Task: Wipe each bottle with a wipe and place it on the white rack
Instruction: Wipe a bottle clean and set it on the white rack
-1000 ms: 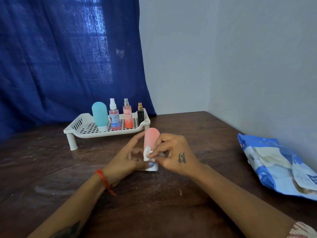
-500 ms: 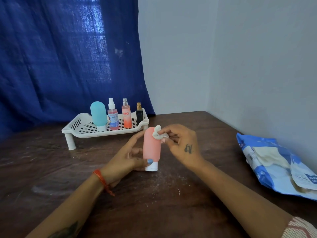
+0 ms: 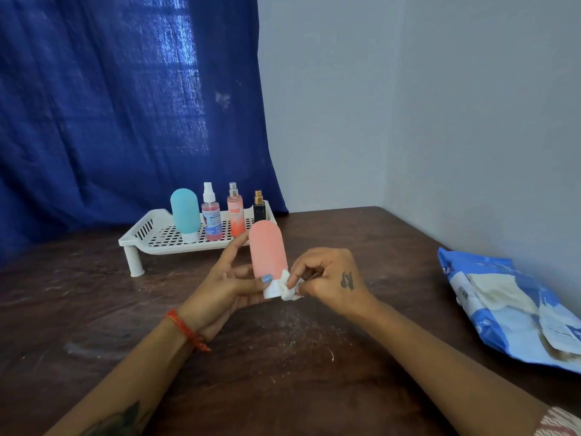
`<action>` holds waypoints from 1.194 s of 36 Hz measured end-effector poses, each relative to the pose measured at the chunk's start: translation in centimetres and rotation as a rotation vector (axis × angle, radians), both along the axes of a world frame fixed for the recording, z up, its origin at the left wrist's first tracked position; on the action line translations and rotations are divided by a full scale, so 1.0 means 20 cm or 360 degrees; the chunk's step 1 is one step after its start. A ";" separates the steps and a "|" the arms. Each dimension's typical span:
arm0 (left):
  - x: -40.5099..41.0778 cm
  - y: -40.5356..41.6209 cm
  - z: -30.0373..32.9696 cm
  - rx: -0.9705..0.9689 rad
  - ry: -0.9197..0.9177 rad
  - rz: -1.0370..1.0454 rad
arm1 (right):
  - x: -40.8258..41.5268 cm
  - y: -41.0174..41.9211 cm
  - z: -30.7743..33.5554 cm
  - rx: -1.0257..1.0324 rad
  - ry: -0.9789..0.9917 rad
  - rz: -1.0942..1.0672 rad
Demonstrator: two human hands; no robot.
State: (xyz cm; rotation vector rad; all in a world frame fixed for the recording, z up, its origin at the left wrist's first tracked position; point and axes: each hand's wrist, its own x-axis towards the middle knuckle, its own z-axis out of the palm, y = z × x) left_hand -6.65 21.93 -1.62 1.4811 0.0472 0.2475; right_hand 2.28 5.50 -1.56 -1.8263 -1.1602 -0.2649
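Observation:
A pink squeeze bottle (image 3: pixel 268 250) stands cap-down just above the table, slightly tilted. My left hand (image 3: pixel 226 284) grips its lower part and white cap. My right hand (image 3: pixel 327 276) pinches a crumpled white wipe (image 3: pixel 289 286) against the cap at the bottle's lower right. Behind them stands the white rack (image 3: pixel 147 237). On it are a teal squeeze bottle (image 3: pixel 185 214), a pink spray bottle (image 3: pixel 211 220), an orange spray bottle (image 3: pixel 235 214) and a small black bottle (image 3: pixel 259 207).
A blue wipes packet (image 3: pixel 509 306) lies at the right edge of the dark wooden table (image 3: pixel 94 309), close to the wall. White crumbs speckle the table below my hands. A blue curtain (image 3: pixel 110 105) hangs behind the rack.
My right hand has slid the wipe from the bottle's top down to its white cap. The left hand keeps its grip on the bottle.

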 end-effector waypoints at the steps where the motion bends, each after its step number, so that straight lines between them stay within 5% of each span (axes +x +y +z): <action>1: 0.00 0.00 0.00 -0.0020 -0.0002 0.0007 | 0.00 0.00 0.00 0.0035 0.0028 -0.0030; 7: 0.00 -0.02 0.03 -0.0105 -0.0028 0.0064 | 0.01 0.01 0.00 0.0443 -0.0300 -0.0218; 14: 0.00 -0.03 0.01 -0.0102 -0.0048 0.0120 | -0.08 0.05 -0.04 0.0030 -0.1012 0.0045; 19: 0.00 -0.03 0.02 -0.0145 -0.0064 0.0172 | -0.09 0.06 -0.05 -0.0029 -0.1210 -0.0027; 24: 0.00 -0.03 0.03 -0.0215 -0.0143 0.0234 | -0.08 0.07 -0.03 0.0324 -0.0478 -0.0160; 29: 0.00 -0.04 0.04 -0.0279 -0.0205 0.0270 | -0.10 0.08 0.00 0.0295 0.0724 -0.0201; 34: -0.01 -0.06 0.05 -0.0258 -0.0260 0.0279 | -0.15 0.09 0.04 0.0613 0.1771 0.0122; 39: 0.00 -0.07 0.04 -0.0206 -0.0340 0.0322 | -0.17 0.11 0.06 0.0836 0.2430 0.0368; 43: 0.00 -0.07 0.03 -0.0168 -0.0396 0.0339 | -0.18 0.10 0.07 0.0897 0.2661 0.0543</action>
